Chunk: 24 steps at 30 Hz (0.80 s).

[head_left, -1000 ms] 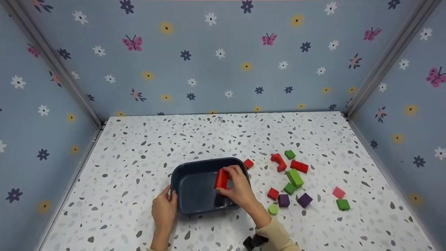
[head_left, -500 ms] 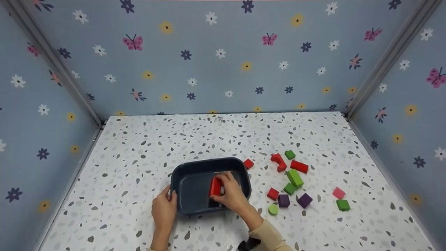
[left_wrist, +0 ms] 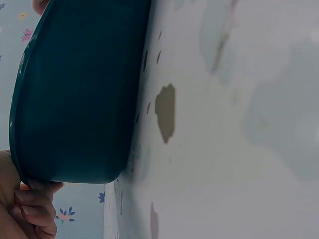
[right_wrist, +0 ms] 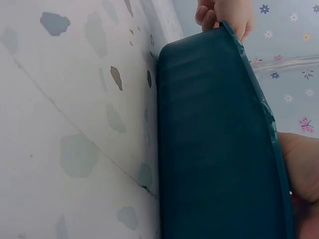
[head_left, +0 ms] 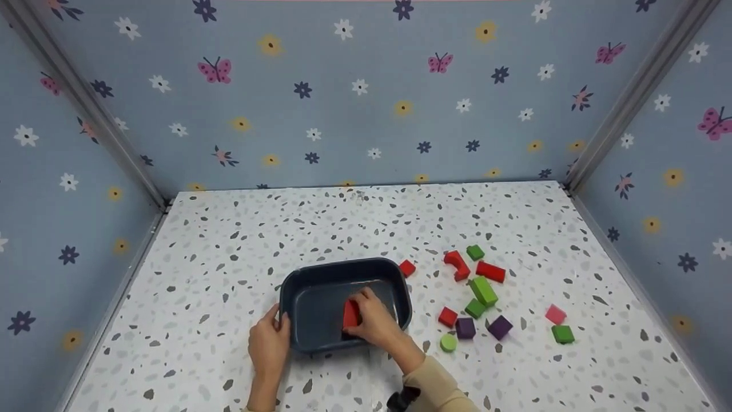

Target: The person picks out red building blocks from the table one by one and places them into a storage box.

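Observation:
A dark blue-green rectangular tub stands on the speckled table in the head view. My left hand grips its left rim, and the left wrist view shows the curled fingers under the rim, outside the tub wall. My right hand reaches over the near right side into the tub. Between its thumb and fingers it pinches a red toy block, low inside near the tub floor. In the right wrist view the tub's outer wall hides the block and most of that hand.
Right of the tub lie scattered blocks: a red arch, a red bar, a light green block, purple cubes, a light green cylinder, a pink piece and several others. Flowered panels enclose the table.
My right hand has moved left and down toward me, lowering the red block deeper into the tub. My left hand keeps its place on the rim.

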{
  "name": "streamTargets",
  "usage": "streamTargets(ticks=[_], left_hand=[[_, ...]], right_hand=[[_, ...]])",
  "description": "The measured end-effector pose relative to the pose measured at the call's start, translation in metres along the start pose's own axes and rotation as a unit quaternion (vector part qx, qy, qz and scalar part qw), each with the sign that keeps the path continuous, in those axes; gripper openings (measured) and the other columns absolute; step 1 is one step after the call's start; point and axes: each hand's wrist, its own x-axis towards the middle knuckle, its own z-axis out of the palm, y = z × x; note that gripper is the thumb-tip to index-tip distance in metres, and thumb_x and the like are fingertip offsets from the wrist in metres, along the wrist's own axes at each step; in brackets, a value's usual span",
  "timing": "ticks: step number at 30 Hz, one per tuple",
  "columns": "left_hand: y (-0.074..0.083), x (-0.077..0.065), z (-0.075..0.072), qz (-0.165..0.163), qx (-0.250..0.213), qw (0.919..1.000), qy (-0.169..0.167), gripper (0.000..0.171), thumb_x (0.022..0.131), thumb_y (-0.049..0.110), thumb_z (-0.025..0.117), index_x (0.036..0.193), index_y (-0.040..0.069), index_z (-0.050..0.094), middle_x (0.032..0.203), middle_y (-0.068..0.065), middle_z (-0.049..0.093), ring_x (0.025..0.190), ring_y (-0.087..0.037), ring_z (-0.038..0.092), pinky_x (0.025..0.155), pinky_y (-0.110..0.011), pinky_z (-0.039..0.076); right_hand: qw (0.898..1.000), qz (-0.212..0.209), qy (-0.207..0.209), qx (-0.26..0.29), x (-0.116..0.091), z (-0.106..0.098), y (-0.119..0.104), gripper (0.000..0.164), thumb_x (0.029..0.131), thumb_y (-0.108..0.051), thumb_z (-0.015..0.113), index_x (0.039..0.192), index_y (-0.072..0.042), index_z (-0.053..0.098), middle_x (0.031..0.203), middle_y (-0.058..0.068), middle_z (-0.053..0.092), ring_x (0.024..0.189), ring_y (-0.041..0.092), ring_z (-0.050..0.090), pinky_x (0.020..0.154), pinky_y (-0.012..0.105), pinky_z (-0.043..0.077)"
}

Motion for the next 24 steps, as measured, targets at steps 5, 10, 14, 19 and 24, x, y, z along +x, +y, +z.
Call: streamTargets(ticks=[5, 10, 14, 19, 24], left_hand=[[-0.0005, -0.0003, 0.0002, 0.000, -0.002, 1.0000, -0.004, 0.028, 0.081, 0.001, 0.060, 0.106, -0.011, 0.061, 0.053, -0.002, 0.047, 0.044, -0.013, 0.037, 0.042, -0.028, 0.029], [-0.0008, -0.0002, 0.0002, -0.001, -0.002, 1.0000, -0.003, 0.028, 0.081, 0.002, 0.059, 0.106, -0.011, 0.061, 0.053, -0.002, 0.047, 0.044, -0.013, 0.038, 0.043, -0.028, 0.029], [-0.0004, -0.0002, 0.0003, 0.000, -0.004, 1.0000, 0.000, 0.028, 0.081, 0.002, 0.060, 0.106, -0.010, 0.062, 0.054, -0.002, 0.047, 0.044, -0.013, 0.037, 0.042, -0.029, 0.029], [-0.0003, -0.0001, 0.0002, -0.005, -0.006, 1.0000, -0.003, 0.028, 0.081, 0.003, 0.059, 0.106, -0.010, 0.061, 0.054, -0.001, 0.047, 0.044, -0.013, 0.037, 0.043, -0.029, 0.030], [0.0000, 0.0004, -0.0003, -0.008, -0.008, 0.9999, -0.005, 0.028, 0.081, 0.003, 0.059, 0.107, -0.010, 0.061, 0.054, -0.002, 0.046, 0.044, -0.014, 0.037, 0.044, -0.030, 0.030]], right_hand=[[1.000, 0.002, -0.011, -0.007, 0.0015, 0.0005, -0.0002, 0.054, 0.064, -0.019, 0.081, 0.107, 0.004, 0.058, 0.098, 0.009, 0.048, 0.078, 0.020, 0.054, 0.068, 0.030, 0.045], [0.999, 0.004, -0.025, -0.022, 0.0034, 0.0004, -0.0004, 0.053, 0.063, -0.020, 0.081, 0.105, 0.004, 0.059, 0.097, 0.009, 0.049, 0.078, 0.020, 0.054, 0.068, 0.029, 0.045], [0.999, 0.007, -0.037, -0.028, 0.0039, 0.0004, -0.0005, 0.051, 0.062, -0.020, 0.082, 0.103, 0.002, 0.060, 0.096, 0.009, 0.049, 0.078, 0.019, 0.054, 0.069, 0.028, 0.045], [0.999, 0.005, -0.042, -0.035, 0.0046, 0.0005, -0.0005, 0.049, 0.062, -0.020, 0.082, 0.101, 0.001, 0.062, 0.095, 0.008, 0.050, 0.077, 0.019, 0.055, 0.068, 0.028, 0.046], [0.998, 0.001, -0.045, -0.037, 0.0048, -0.0002, -0.0004, 0.047, 0.063, -0.019, 0.082, 0.101, 0.001, 0.062, 0.095, 0.008, 0.050, 0.078, 0.019, 0.055, 0.068, 0.028, 0.046]])
